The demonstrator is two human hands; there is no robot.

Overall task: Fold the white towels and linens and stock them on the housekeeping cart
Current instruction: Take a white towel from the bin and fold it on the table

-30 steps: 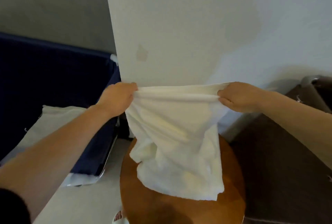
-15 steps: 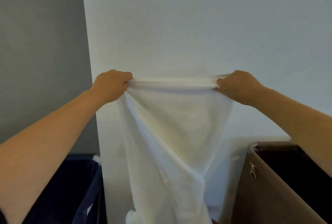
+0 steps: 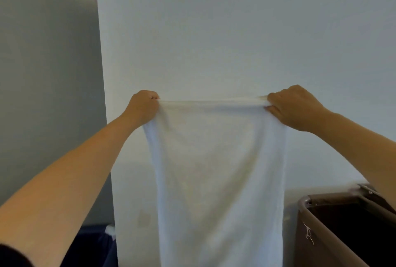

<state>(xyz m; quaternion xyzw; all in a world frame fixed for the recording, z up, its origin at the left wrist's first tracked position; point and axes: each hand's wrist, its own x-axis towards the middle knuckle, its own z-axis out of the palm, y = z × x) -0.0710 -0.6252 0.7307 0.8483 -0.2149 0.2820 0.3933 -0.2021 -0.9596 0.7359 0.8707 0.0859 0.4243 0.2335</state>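
A white towel [image 3: 216, 181] hangs flat in front of me, stretched along its top edge between both hands. My left hand [image 3: 143, 107] grips the top left corner, fingers curled round the hem. My right hand [image 3: 294, 107] pinches the top right corner at the same height. The towel drops straight down and runs out of the bottom of the view, so its lower end is hidden. Both arms are held out at about chest height.
A white wall corner [image 3: 214, 31] stands right behind the towel, with a grey wall [image 3: 47, 74] to its left. A brown fabric bin [image 3: 334, 232] with a metal rim is at the lower right. A dark blue bag [image 3: 90, 247] shows at the lower left.
Both hands have lifted the towel higher and pulled it wider, so it now hangs smooth instead of bunched. The round wooden table below has left the view as my head tilted up.
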